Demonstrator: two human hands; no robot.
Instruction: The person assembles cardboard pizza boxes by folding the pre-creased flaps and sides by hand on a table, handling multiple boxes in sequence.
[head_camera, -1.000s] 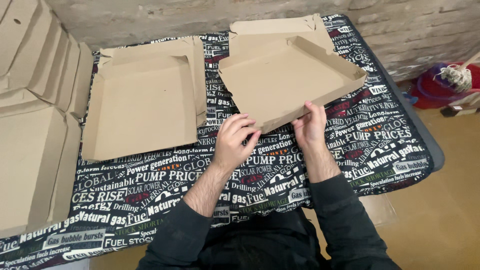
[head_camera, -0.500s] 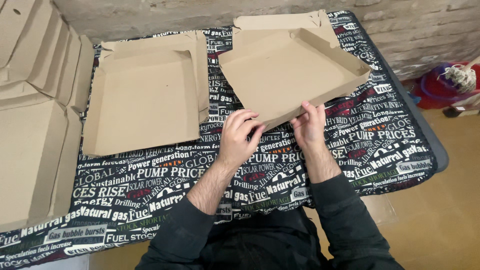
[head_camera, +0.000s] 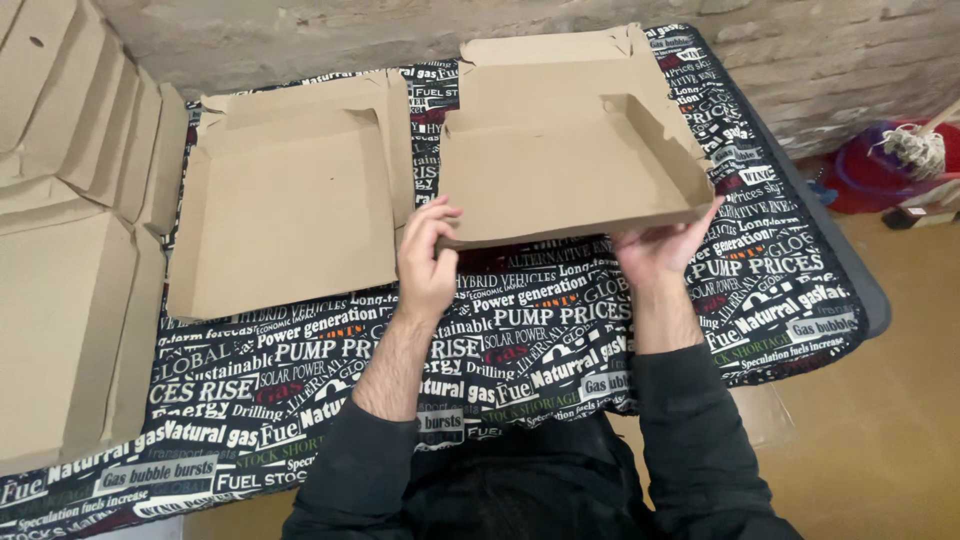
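Head view shows left hand (head_camera: 425, 262) and right hand (head_camera: 662, 245) each closed on the cardboard box's (head_camera: 570, 180) near edge, frame center.

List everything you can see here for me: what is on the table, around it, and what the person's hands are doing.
Half-folded box: one, brown cardboard, right of the table's middle, near edge lifted by both hands.
Open flat box: one, brown cardboard, lying left of the middle.
Stack of boxes: several, brown cardboard, exact count unclear, at the table's left end.
Tablecloth: one, black with white, red and green lettering, covering the table.
Wall: pale rough brick, behind the table.
Mop bucket: one, red, with a pale mop head, on the tan floor at right.
Sleeves: two, dark, at the bottom edge.
Left hand: gripping the half-folded box's near left corner.
Right hand: under the box's near right edge.
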